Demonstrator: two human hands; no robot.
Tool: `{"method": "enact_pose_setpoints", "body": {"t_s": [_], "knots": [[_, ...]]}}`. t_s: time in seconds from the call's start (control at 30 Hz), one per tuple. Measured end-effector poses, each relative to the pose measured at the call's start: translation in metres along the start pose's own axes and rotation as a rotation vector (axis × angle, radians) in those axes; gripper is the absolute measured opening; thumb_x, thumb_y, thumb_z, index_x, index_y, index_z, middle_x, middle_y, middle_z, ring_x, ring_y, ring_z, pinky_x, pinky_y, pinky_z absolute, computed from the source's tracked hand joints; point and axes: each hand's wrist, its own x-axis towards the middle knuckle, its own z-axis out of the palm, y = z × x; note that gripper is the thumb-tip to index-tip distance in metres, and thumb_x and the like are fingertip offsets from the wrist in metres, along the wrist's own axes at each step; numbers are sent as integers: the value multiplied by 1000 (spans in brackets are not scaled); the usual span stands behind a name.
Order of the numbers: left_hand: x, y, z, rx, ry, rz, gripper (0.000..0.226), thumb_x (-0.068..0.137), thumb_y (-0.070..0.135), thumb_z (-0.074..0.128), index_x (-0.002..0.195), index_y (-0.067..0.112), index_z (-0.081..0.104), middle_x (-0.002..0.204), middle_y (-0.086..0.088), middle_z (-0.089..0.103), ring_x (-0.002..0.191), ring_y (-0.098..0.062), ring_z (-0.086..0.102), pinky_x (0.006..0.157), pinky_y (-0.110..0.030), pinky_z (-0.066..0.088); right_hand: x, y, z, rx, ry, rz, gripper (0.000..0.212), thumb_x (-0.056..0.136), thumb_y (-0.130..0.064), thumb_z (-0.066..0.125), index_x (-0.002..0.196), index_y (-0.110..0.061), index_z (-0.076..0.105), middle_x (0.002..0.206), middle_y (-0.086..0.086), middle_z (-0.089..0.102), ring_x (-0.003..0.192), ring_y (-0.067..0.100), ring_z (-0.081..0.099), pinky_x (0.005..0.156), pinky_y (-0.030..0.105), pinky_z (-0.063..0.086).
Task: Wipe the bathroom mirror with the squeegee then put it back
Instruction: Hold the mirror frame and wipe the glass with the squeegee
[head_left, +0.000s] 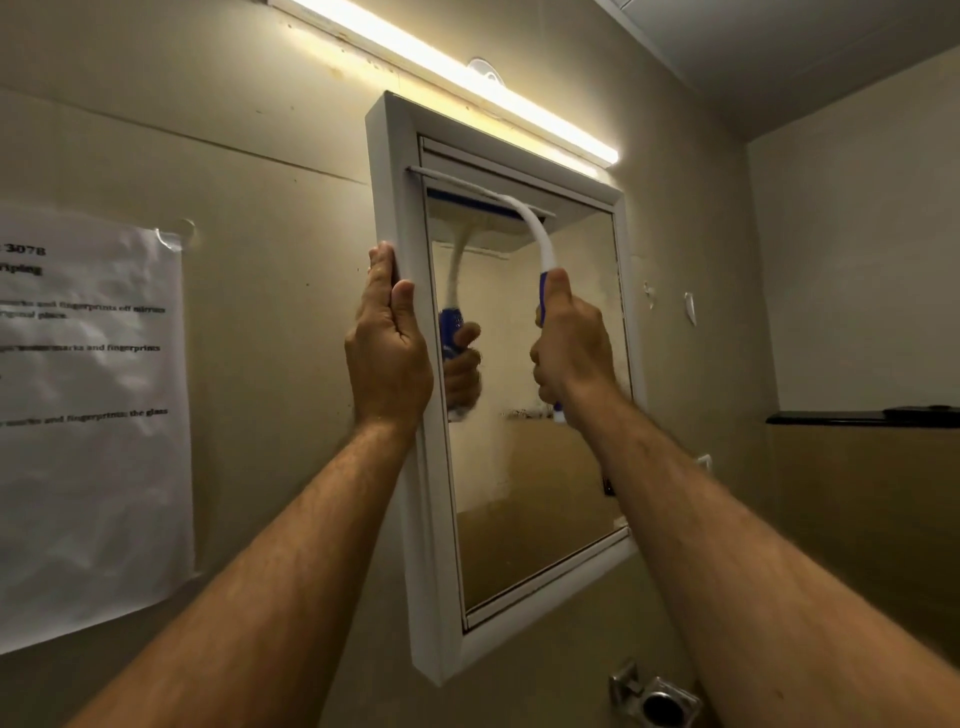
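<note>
We face the mirror (524, 395), the biggest thing before us, white-framed on the beige wall and seen at a slant, with a light bar (452, 78) above it and a printed sheet (93, 405) well off to the left of our grip. Our left hand (387, 343) lies flat along the frame's left edge, thumb on the front and fingers around the side, steadying it and holding nothing else. Our right hand (571, 343) is wrapped tight around the blue-and-white handle of the squeegee (524, 218), thumb laid up along the top.

From that grip the handle rises and curves up and leftward to the blade, which sits above and to the left of the fist, at the top of the glass. The blade's long axis runs across the mirror's width, roughly parallel to the top frame, while the handle points back down toward us. We judge the blade to be pressed on the glass, though contact is hard to confirm. The right hand alone carries the tool, so the stroke we expect is a pull straight down toward the grip, blade kept crosswise.
</note>
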Motion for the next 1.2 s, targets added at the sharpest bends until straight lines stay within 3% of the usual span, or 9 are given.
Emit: {"method": "enact_pose_setpoints", "body": {"t_s": [0.33,0.47,0.53,0.6,0.67,0.8,0.87,1.1,1.2], "knots": [[-1,-1,0,-3,-5,20,46,103,33,35,147,20,34,149,2,42,134,-15,43,104,-39,46,-26,55,-22,-83,-49,-26,48,96,-60,26,74,-24,49,62,1,44,57,17,42,53,30,35],[-1,-2,-1,17,-10,23,46,104,31,35,148,19,34,150,4,40,137,-10,38,109,-25,39,-16,17,-21,53,-82,16,53,102,-50,24,70,-13,43,59,6,36,57,17,33,48,23,29],[0,-3,-1,25,-7,30,46,104,30,35,148,19,35,150,4,40,137,-8,37,105,-8,34,2,12,-15,54,-46,-3,51,98,-57,26,73,-19,47,60,2,40,55,15,36,48,28,30],[0,-2,1,31,4,31,45,104,30,36,147,18,36,149,5,41,136,-7,37,100,-1,30,16,20,-11,27,-27,-4,48,96,-60,26,74,-24,49,61,-2,43,52,12,38,49,29,32],[-1,0,0,31,11,26,45,104,30,36,147,18,36,149,4,41,136,-7,38,103,-4,33,15,36,-9,6,-36,4,46,96,-59,26,74,-25,48,61,-3,43,52,12,38,49,29,33],[-1,1,-1,42,-5,10,46,104,32,35,148,19,34,148,1,43,131,-16,47,103,-36,47,-9,72,-14,-38,-19,-23,45,97,-57,26,76,-25,49,63,-4,46,57,12,43,53,30,35],[-1,0,-1,50,-18,7,47,103,34,33,148,21,32,148,0,43,129,-20,50,99,-43,50,-17,82,-18,-28,-36,-11,44,97,-57,27,77,-26,50,64,-4,47,58,13,45,54,30,36],[-3,0,-1,52,-5,25,46,104,32,33,148,20,33,149,1,43,131,-18,48,101,-41,48,21,39,-24,126,-116,24,38,98,-53,31,91,-25,54,62,-2,45,46,10,38,42,24,32],[-4,-1,-1,52,3,25,45,104,30,34,147,18,35,148,1,43,132,-16,46,105,-34,45,21,45,-19,97,-108,1,40,97,-56,30,84,-26,54,63,-2,45,50,12,38,48,27,32]]}}
